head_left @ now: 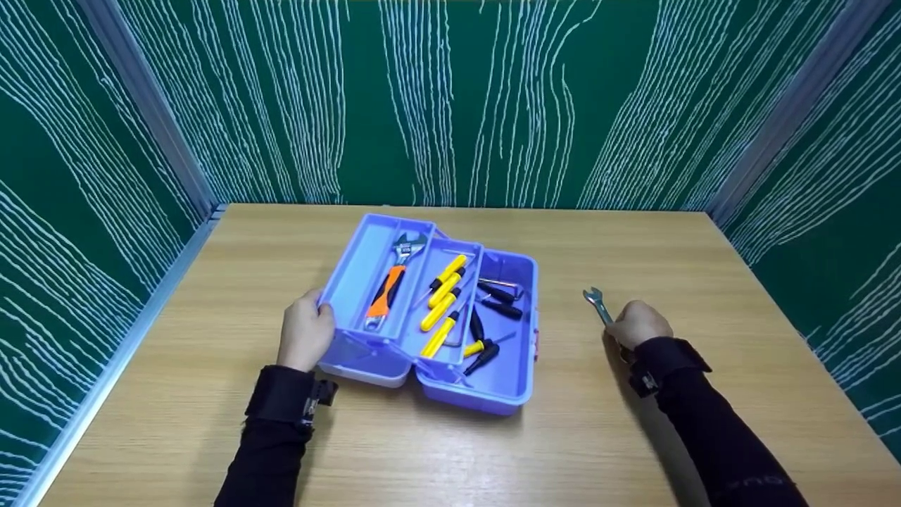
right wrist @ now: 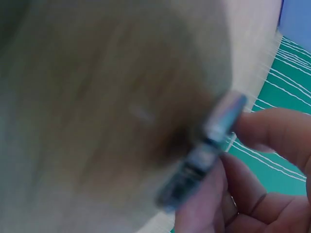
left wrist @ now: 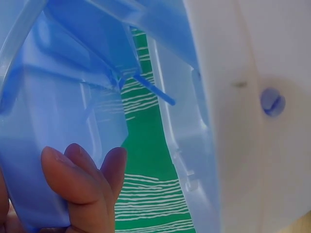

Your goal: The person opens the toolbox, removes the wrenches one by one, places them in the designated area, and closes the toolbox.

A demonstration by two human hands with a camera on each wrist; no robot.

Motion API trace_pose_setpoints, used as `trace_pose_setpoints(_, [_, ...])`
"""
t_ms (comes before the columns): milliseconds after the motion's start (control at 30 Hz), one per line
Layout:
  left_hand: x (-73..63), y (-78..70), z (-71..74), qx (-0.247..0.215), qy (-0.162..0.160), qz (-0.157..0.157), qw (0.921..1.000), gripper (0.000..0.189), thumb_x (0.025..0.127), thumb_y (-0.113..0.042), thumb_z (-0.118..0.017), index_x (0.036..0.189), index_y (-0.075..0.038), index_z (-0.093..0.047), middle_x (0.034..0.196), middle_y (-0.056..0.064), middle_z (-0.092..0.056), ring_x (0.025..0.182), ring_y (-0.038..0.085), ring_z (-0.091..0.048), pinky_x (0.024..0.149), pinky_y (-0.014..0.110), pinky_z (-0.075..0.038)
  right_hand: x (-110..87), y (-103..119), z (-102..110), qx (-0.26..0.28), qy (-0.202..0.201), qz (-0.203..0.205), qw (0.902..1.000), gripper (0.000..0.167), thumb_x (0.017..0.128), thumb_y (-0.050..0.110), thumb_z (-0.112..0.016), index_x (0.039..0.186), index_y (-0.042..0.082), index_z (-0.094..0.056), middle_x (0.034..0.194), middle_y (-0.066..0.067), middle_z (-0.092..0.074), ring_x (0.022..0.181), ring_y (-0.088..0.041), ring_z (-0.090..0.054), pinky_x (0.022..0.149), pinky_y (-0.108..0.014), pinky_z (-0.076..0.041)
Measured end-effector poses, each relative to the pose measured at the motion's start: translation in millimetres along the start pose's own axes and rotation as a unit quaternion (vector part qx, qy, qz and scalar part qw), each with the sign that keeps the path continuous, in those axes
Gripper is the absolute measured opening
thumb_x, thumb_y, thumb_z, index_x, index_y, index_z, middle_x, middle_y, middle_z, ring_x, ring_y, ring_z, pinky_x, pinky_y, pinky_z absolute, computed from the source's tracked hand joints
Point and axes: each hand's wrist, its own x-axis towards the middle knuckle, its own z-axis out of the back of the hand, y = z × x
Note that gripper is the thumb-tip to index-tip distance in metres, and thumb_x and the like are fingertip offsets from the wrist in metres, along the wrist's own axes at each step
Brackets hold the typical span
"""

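My left hand (head_left: 304,331) grips the outer wall of the purple toolbox's raised tray (head_left: 345,296) at its left end; in the left wrist view, the fingers (left wrist: 77,179) curl round the tray's wall. An adjustable wrench (head_left: 388,285) with an orange and black handle lies in that tray. Beside it, the second tray holds several yellow screwdrivers (head_left: 440,310). Black-handled tools (head_left: 501,308) lie in the toolbox's base (head_left: 517,384). To the right of the box, my right hand (head_left: 640,325) holds a small silver open-end wrench (head_left: 595,301) just above the table; its shank (right wrist: 206,155) sits between thumb and fingers.
The toolbox stands open on a wooden table (head_left: 577,436), with red latches (head_left: 536,334) on its right side. Green panels (head_left: 493,105) with white wavy lines enclose the table at the back and both sides, framed by metal posts (head_left: 795,105).
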Motion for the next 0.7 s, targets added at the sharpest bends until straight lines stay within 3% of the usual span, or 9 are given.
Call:
trace_pose_setpoints(333, [0.5, -0.7, 2.0, 0.002, 0.008, 0.002, 1.0000, 0.041, 0.096, 0.000, -0.038, 0.132, 0.014, -0.052, 0.126, 0.032, -0.060, 0.115, 0.041, -0.060, 0.100, 0.051, -0.048, -0.5, 0, 1, 0.019, 0.019, 0.015, 0.9995, 0.023, 0.091, 0.014, -0.058, 0.085, -0.005, -0.068, 0.064, -0.007, -0.067, 0.051, -0.013, -0.060, 0.050, -0.026, -0.049])
trace_pose_setpoints(500, [0.7, 1.0, 1.3, 0.003, 0.007, 0.000, 1.0000, 0.041, 0.095, 0.000, -0.037, 0.130, 0.013, -0.054, 0.125, 0.031, -0.061, 0.116, 0.041, -0.060, 0.099, 0.052, -0.047, -9.4, 13, 1, 0.007, -0.053, 0.074, 0.9958, 0.039, 0.095, 0.023, -0.055, 0.114, -0.011, -0.060, 0.094, -0.024, -0.068, 0.073, -0.026, -0.065, 0.067, -0.036, -0.052])
trace_pose_setpoints(600, [0.0, 1.3, 0.8, -0.001, 0.000, -0.003, 1.0000, 0.039, 0.095, 0.000, -0.038, 0.127, 0.013, -0.056, 0.120, 0.031, -0.063, 0.110, 0.040, -0.062, 0.096, 0.052, -0.049, -16.8, 27, -1, 0.046, -0.090, 0.120, 0.9876, 0.051, 0.099, 0.031, -0.052, 0.129, -0.010, -0.053, 0.113, -0.030, -0.064, 0.093, -0.036, -0.064, 0.079, -0.045, -0.052])
trace_pose_setpoints(700, [-0.2, 1.4, 0.1, -0.002, -0.005, -0.008, 1.0000, 0.038, 0.094, 0.000, -0.038, 0.125, 0.013, -0.057, 0.116, 0.031, -0.065, 0.105, 0.039, -0.063, 0.093, 0.051, -0.050, -23.5, 42, -6, 0.106, -0.081, 0.147, 0.9801, 0.058, 0.100, 0.035, -0.051, 0.137, -0.010, -0.047, 0.122, -0.032, -0.059, 0.109, -0.042, -0.059, 0.090, -0.051, -0.050])
